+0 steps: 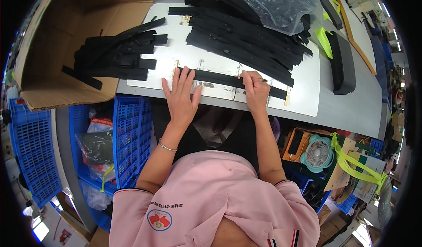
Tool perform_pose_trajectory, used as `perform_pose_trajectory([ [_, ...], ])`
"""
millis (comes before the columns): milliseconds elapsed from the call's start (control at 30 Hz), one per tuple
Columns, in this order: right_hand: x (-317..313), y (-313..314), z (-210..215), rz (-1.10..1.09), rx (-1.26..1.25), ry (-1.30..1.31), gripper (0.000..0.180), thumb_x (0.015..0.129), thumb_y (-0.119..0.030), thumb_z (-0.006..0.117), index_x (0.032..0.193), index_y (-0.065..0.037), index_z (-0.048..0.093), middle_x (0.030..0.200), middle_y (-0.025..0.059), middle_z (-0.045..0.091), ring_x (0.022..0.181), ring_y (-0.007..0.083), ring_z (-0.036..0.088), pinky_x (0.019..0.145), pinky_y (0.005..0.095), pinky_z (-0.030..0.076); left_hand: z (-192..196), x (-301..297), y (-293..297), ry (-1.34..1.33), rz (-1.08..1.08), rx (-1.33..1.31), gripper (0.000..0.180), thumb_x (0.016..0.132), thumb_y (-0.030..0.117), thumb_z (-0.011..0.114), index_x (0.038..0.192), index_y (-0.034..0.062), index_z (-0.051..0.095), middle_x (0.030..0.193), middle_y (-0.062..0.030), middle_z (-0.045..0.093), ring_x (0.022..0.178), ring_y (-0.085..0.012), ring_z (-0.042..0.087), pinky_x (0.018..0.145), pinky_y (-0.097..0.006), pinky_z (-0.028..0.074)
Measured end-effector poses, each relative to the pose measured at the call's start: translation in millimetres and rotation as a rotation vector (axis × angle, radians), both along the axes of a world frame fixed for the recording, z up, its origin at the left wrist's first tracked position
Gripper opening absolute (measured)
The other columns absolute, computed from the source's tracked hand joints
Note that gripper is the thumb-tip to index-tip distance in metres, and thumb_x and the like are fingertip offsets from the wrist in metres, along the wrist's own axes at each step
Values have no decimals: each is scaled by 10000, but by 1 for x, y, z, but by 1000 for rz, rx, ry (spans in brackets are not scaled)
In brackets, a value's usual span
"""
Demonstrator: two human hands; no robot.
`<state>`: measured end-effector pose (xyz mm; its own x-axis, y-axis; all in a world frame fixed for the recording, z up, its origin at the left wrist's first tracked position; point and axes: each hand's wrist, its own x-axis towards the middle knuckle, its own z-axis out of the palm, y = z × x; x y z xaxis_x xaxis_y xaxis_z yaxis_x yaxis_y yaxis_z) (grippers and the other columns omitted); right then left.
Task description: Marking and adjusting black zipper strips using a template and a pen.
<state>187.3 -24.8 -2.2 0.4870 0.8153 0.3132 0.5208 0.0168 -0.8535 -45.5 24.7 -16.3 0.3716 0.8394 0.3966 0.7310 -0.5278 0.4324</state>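
Note:
A single black fabric strip (220, 78) lies along the near edge of a white board (303, 104) that bears marked lines and dark smudges. My left hand (181, 94) rests flat with fingers spread, its fingertips pressing on the strip's left end. My right hand (256, 90) is closed in a writing grip on a thin pen-like stick (264, 80), held over the strip right of its middle. Most of the stick is hidden by the fingers. Beyond the strip, a wide layer of similar black strips (237, 40) covers the board's far part.
On the left, a cardboard box (48, 62) lies open toward the board, with a pile of black strips (116, 53) reaching out of it. Clear plastic (272, 5) covers the far side. A black padded block (343, 62) stands at right; blue baskets (132, 137) and a small fan (318, 153) sit below.

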Motion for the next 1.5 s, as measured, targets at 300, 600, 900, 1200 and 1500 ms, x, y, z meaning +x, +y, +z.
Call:
perform_pose_trajectory([
  [300,0,-4,5,123,-22,-32,252,982,-142,690,784,8,731,688,90,704,583,182,666,576,290,498,0,-3,1,-6,0,-17,496,970,231,710,1435,91,613,1537,-104,563,1508,-328,420,1265,-585,118],
  [600,-12,-3,18,116,-68,140,237,998,-123,669,835,34,740,748,89,738,644,139,689,611,276,509,1,-3,1,-44,9,-23,497,959,240,725,1418,83,618,1519,-117,576,1495,-330,434,1254,-603,142],
  [900,-71,55,20,183,-107,300,209,1010,-157,692,957,37,750,816,91,746,681,131,666,637,269,504,4,-1,0,-66,-2,-38,494,959,245,726,1411,75,622,1515,-126,576,1484,-339,445,1246,-606,167],
  [1200,-80,62,3,201,-67,104,190,989,-145,703,950,34,755,884,107,768,698,198,702,652,296,528,4,-4,0,-106,-2,-79,506,969,248,719,1439,91,617,1531,-111,572,1500,-321,435,1253,-585,148],
  [1500,-78,58,4,244,-85,144,218,1028,-156,673,959,30,761,795,55,742,673,88,632,624,239,497,3,-5,0,-124,-7,-62,512,962,248,725,1437,88,620,1524,-109,578,1490,-323,447,1254,-580,149],
])
